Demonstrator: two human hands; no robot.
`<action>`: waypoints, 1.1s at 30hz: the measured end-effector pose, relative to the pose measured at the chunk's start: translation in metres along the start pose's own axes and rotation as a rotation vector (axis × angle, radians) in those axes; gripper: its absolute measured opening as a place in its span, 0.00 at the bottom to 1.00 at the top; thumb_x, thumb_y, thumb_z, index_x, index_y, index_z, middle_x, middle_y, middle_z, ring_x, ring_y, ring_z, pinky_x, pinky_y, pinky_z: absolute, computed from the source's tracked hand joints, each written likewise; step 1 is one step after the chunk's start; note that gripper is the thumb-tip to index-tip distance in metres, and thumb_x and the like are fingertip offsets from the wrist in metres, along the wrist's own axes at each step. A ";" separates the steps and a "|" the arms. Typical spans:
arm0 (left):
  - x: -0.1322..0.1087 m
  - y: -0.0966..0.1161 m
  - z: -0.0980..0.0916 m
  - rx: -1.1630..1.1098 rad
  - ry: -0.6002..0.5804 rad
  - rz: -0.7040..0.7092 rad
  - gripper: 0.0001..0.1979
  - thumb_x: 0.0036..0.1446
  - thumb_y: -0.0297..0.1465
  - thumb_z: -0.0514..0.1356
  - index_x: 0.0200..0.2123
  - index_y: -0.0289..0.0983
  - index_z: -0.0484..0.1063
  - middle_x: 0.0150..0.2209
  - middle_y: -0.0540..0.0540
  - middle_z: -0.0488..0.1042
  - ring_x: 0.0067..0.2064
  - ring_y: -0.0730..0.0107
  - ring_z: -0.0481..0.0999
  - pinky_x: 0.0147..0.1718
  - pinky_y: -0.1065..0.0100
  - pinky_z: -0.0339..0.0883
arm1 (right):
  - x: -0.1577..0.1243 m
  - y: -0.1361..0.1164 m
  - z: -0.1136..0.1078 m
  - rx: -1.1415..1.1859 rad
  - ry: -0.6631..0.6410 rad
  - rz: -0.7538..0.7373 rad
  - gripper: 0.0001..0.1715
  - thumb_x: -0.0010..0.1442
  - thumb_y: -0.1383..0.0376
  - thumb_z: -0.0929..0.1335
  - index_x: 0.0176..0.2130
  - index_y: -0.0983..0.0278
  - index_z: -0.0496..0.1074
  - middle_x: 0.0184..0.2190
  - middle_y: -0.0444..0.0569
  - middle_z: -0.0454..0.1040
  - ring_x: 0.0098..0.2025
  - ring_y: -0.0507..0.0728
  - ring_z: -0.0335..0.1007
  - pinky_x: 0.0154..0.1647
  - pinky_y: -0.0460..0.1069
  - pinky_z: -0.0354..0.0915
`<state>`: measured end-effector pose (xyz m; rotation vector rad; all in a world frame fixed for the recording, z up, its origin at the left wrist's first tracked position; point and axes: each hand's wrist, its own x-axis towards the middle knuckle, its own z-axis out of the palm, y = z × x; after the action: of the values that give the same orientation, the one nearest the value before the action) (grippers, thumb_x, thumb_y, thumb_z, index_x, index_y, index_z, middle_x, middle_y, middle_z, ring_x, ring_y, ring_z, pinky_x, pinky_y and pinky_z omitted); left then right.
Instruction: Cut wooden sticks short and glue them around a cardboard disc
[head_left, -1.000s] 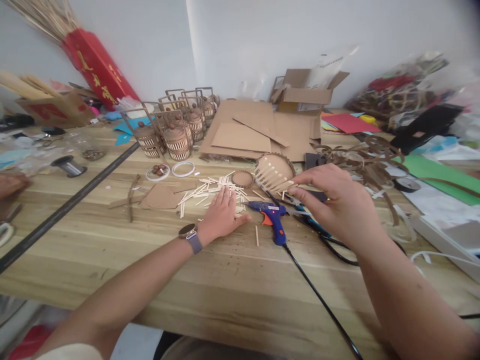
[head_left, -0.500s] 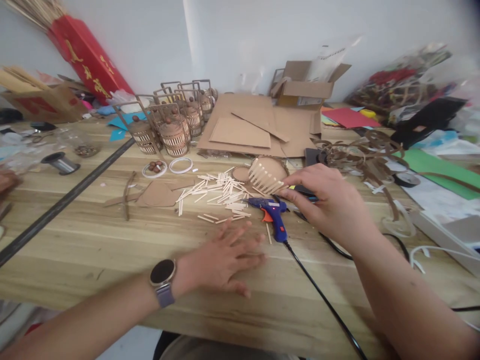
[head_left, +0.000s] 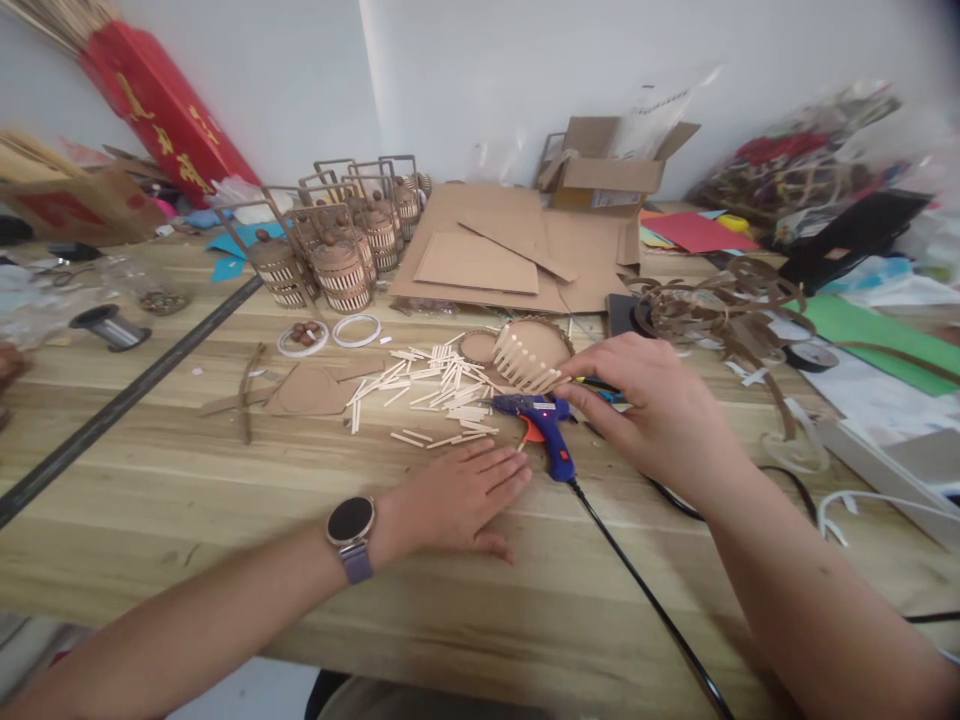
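My left hand (head_left: 465, 497) lies palm down on the table with its fingers stretched out; its fingertips reach a small wooden stick (head_left: 522, 441). Just beyond it rests a blue hot glue gun (head_left: 546, 428) with an orange trigger and a small red light. The thumb and fingers of my right hand (head_left: 637, 400) pinch the near right edge of a round cardboard piece (head_left: 536, 343), which has a row of pale sticks standing along its rim. Many loose wooden sticks (head_left: 450, 380) are scattered left of the glue gun, beside a smaller cardboard disc (head_left: 478, 346).
Several small lidded stick baskets (head_left: 341, 272) with tall handles stand at the back left. Cardboard sheets (head_left: 480, 262) and an open box (head_left: 611, 180) lie behind. The glue gun's black cord (head_left: 637, 585) runs toward me. Another person's hand (head_left: 9, 365) shows at the left edge.
My left hand has moved forward and right, its fingers flatter and closer together, reaching the loose stick by the glue gun. My right hand keeps its pinch on the cardboard piece.
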<state>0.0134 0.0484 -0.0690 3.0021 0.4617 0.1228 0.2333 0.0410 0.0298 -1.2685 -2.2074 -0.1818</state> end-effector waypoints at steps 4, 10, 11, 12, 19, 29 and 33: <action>-0.015 -0.004 -0.005 0.040 0.039 -0.171 0.41 0.62 0.55 0.43 0.64 0.27 0.56 0.66 0.29 0.56 0.68 0.49 0.52 0.66 0.53 0.41 | -0.002 0.002 0.000 -0.009 0.002 0.008 0.09 0.64 0.63 0.64 0.34 0.60 0.73 0.31 0.49 0.78 0.37 0.60 0.70 0.38 0.54 0.58; -0.044 0.006 -0.009 -0.063 -0.034 -0.459 0.38 0.58 0.59 0.46 0.66 0.47 0.54 0.70 0.34 0.42 0.68 0.28 0.41 0.57 0.29 0.44 | -0.001 0.002 -0.003 -0.028 -0.056 -0.024 0.09 0.64 0.63 0.64 0.35 0.61 0.73 0.31 0.49 0.78 0.37 0.60 0.71 0.38 0.53 0.59; -0.044 0.006 -0.008 -0.090 -0.069 -0.463 0.38 0.57 0.59 0.47 0.66 0.49 0.53 0.70 0.34 0.40 0.68 0.27 0.40 0.57 0.28 0.43 | -0.001 0.001 -0.003 -0.030 -0.064 -0.036 0.08 0.64 0.63 0.64 0.35 0.61 0.73 0.31 0.49 0.78 0.37 0.60 0.71 0.38 0.53 0.59; -0.041 0.005 -0.007 -0.109 -0.092 -0.460 0.39 0.57 0.60 0.47 0.66 0.49 0.52 0.70 0.34 0.40 0.68 0.27 0.40 0.57 0.28 0.43 | 0.000 0.000 -0.003 -0.030 -0.071 -0.048 0.08 0.64 0.64 0.65 0.35 0.61 0.73 0.32 0.49 0.78 0.37 0.60 0.71 0.38 0.53 0.59; -0.005 -0.019 -0.002 -0.096 -0.017 -0.531 0.42 0.58 0.59 0.43 0.67 0.39 0.51 0.70 0.31 0.43 0.70 0.36 0.39 0.60 0.35 0.44 | -0.008 -0.010 -0.003 0.007 -0.119 -0.072 0.07 0.64 0.67 0.65 0.36 0.61 0.73 0.32 0.47 0.77 0.36 0.58 0.71 0.39 0.52 0.58; -0.038 -0.036 -0.021 -0.374 0.422 -0.615 0.28 0.67 0.46 0.43 0.60 0.34 0.62 0.62 0.37 0.64 0.65 0.59 0.60 0.63 0.53 0.55 | -0.047 -0.042 0.053 0.048 -0.263 -0.187 0.10 0.64 0.70 0.64 0.35 0.62 0.75 0.29 0.49 0.75 0.36 0.58 0.69 0.41 0.52 0.59; -0.040 -0.017 -0.020 -0.422 0.326 -0.459 0.54 0.46 0.59 0.61 0.67 0.32 0.47 0.67 0.29 0.53 0.67 0.47 0.54 0.63 0.48 0.53 | -0.051 -0.045 0.058 0.094 -0.287 -0.202 0.12 0.63 0.68 0.66 0.46 0.64 0.74 0.35 0.52 0.77 0.39 0.60 0.72 0.42 0.53 0.62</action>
<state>-0.0311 0.0541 -0.0535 2.3985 0.9981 0.5901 0.1919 0.0012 -0.0387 -1.0748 -2.5566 0.0288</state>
